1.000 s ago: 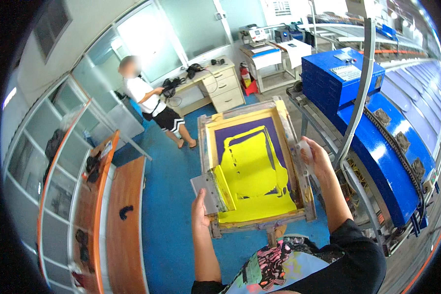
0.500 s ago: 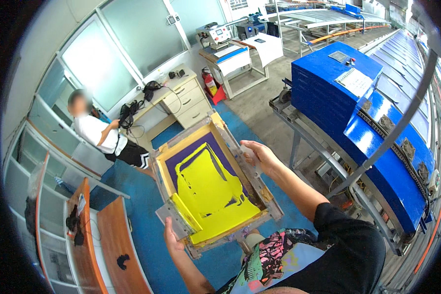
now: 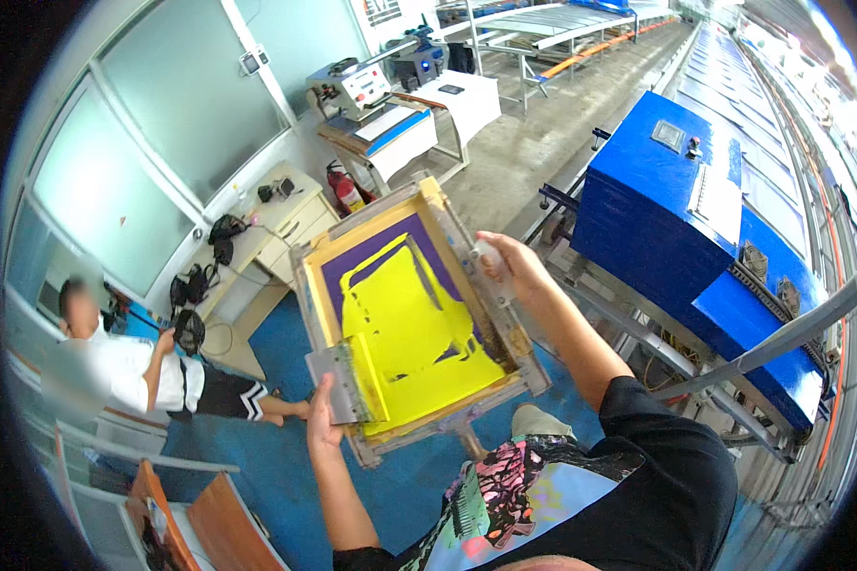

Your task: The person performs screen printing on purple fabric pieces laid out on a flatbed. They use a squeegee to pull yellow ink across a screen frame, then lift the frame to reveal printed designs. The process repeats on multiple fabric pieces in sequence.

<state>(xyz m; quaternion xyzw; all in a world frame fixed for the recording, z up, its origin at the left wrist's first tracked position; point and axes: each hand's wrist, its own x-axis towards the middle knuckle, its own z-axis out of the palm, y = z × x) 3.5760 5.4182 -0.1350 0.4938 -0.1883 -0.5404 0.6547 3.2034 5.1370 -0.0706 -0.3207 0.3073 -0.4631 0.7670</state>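
Between my two hands I carry a screen-printing frame (image 3: 428, 198), its wooden inner edge surrounding a purple mesh (image 3: 357, 269). Bright yellow ink (image 3: 419, 352) covers much of that mesh, with patches of purple showing through. A squeegee (image 3: 338, 385) with a grey plate and yellow-smeared blade lies across the frame's near left side. My left hand (image 3: 325, 417) is at that side, thumb up against the squeegee plate, its other fingers hidden beneath. My right hand (image 3: 516, 271) grips the frame's right side at a pale bracket (image 3: 493, 265).
At the right stands a large blue machine (image 3: 652, 195) with a grey metal bar (image 3: 781, 333) before it. A person (image 3: 129, 366) holding a dark object stands left, near a desk (image 3: 300, 224). Farther off are a fire extinguisher (image 3: 345, 187) and a press machine (image 3: 357, 88) on a table.
The frame, held in both hands, sits slightly higher in view. The desk and the other person have shifted left in the picture, as my view has turned.
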